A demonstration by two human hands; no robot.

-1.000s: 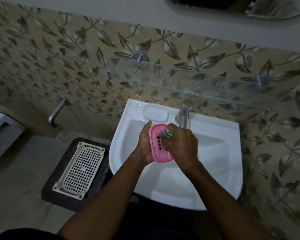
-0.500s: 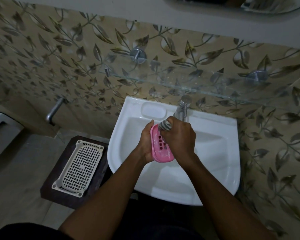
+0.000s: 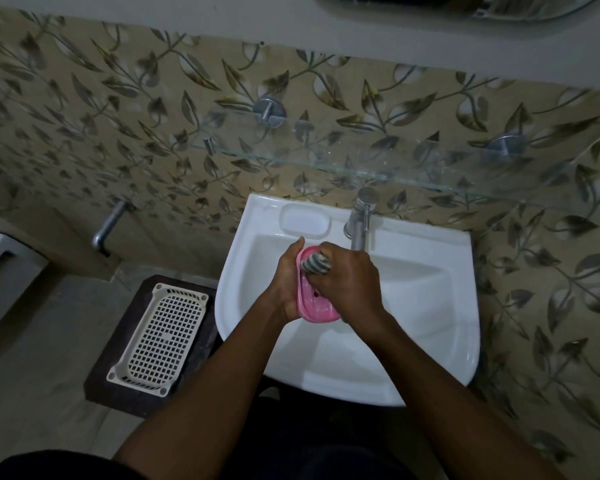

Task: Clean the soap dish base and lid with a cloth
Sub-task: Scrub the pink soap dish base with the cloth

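Leaf-patterned beige wall tiles [image 3: 118,98] rise behind a white ceramic washbasin [image 3: 430,244], and both grips are over its bowl. The left grip [image 3: 284,282] is curled round the left edge of a pink oval plastic soap dish [image 3: 314,308], holding it tilted with its slotted inside toward the right grip [image 3: 352,284]. The right grip is clenched on a grey-and-white striped cloth [image 3: 315,265], which it presses onto the dish's far end. Just beyond the right grip stands a chrome tap [image 3: 359,225], with a glass shelf [image 3: 361,164] higher up. Well left of the left grip, a white perforated plastic basket [image 3: 161,336] lies on a dark stand [image 3: 118,396].
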